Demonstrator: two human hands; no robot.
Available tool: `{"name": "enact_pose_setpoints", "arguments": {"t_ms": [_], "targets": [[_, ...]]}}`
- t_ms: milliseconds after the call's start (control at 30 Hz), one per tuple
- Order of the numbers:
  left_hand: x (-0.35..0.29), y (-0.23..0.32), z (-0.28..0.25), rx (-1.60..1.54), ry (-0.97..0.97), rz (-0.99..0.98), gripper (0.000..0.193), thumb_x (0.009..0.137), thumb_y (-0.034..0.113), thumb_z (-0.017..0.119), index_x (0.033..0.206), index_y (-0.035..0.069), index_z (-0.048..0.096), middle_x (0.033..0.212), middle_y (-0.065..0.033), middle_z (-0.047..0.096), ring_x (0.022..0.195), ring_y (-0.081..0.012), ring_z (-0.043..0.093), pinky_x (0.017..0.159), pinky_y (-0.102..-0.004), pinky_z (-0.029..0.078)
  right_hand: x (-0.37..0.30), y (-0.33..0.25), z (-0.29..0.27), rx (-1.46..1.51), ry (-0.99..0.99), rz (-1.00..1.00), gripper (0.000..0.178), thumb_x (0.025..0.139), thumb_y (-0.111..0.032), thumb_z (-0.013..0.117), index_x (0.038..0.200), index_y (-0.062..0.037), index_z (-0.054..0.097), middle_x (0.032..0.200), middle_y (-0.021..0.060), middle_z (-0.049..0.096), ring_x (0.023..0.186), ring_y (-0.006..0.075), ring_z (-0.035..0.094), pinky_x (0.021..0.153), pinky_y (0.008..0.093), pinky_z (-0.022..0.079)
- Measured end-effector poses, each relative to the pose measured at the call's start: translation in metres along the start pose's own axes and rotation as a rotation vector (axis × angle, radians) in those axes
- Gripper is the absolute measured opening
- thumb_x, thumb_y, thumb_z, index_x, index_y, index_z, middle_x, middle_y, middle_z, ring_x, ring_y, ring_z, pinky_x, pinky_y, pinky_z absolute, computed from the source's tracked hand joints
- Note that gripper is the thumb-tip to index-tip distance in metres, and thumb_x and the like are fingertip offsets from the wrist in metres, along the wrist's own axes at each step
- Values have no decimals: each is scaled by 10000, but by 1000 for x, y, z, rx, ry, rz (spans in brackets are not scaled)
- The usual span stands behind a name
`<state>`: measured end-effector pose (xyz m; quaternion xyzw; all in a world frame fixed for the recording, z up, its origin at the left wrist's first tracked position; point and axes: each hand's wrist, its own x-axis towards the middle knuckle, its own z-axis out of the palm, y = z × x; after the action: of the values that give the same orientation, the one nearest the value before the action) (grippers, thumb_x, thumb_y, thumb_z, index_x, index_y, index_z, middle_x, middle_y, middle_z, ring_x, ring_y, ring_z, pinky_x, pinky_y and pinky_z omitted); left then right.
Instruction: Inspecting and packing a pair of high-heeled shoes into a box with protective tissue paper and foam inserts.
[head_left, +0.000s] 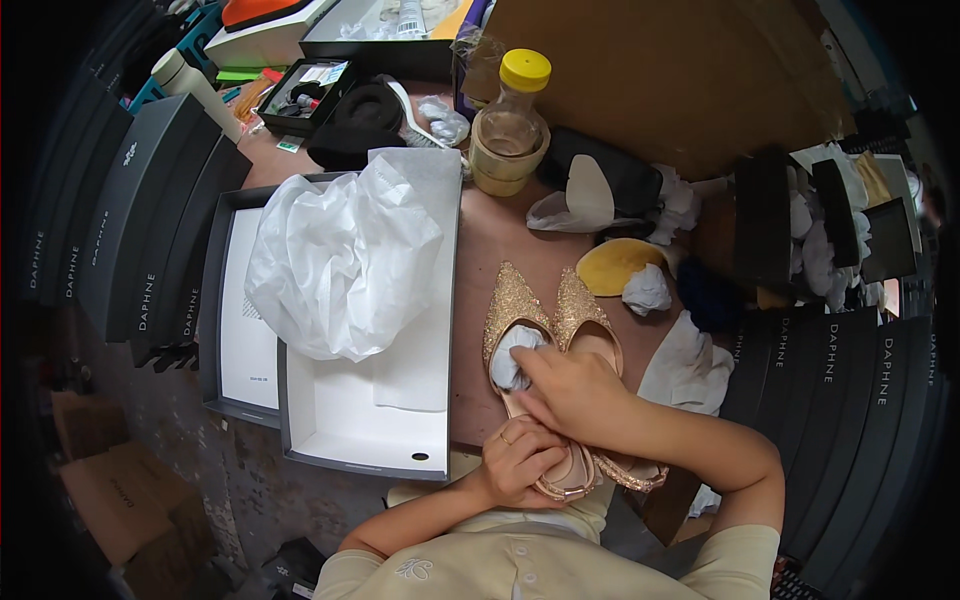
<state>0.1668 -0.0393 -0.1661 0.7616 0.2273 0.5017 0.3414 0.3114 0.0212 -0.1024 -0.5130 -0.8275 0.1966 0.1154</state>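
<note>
A pair of pointed, gold-glitter slingback shoes lies before me, toes pointing away. My left hand [522,462] is closed round the back part of the left shoe [510,285], near its heel strap. Into that shoe's toe opening reaches my right hand [575,392], its thumb and fingers closed on a wad of white paper [512,355]. The right shoe [582,305] rests alongside, partly covered by my right hand and forearm. To their left is a white-lined shoe box [345,430] with crumpled white tissue paper [345,255] in it.
Dark shoe boxes [150,220] stand stacked on the left, more dark boxes [820,400] on the right. Behind the shoes are a yellow-capped bottle [524,75] in a tape roll [500,180], a yellow pad [610,268], a paper ball [647,290] and a white cloth [688,370].
</note>
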Motion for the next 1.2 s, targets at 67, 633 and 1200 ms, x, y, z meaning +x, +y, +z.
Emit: {"name": "enact_pose_setpoints", "arguments": {"t_ms": [67, 633, 1200], "targets": [[0, -2, 1, 5, 14, 10, 512, 578, 398, 776, 883, 23, 608, 862, -106, 615, 796, -279, 589, 768, -414, 502, -3, 0, -4, -216, -22, -152, 284, 732, -245, 663, 895, -36, 561, 687, 64, 516, 671, 201, 572, 524, 330, 435], [13, -7, -4, 16, -17, 143, 370, 569, 306, 800, 732, 55, 583, 803, -73, 632, 737, -226, 615, 664, -343, 517, 33, 48, 4, -81, 114, -193, 328, 659, -263, 703, 848, -67, 520, 801, 67, 523, 757, 233, 571, 591, 360, 458], [-8, 64, 24, 13, -56, 621, 500, 662, 264, 738, 1129, 231, 565, 1224, -13, 501, 1107, -285, 515, 965, -584, 318, 82, 157, -21, 19, 756, 435, 280, 701, -231, 736, 857, -60, 578, 706, 93, 589, 780, 285, 600, 687, 399, 450]]}}
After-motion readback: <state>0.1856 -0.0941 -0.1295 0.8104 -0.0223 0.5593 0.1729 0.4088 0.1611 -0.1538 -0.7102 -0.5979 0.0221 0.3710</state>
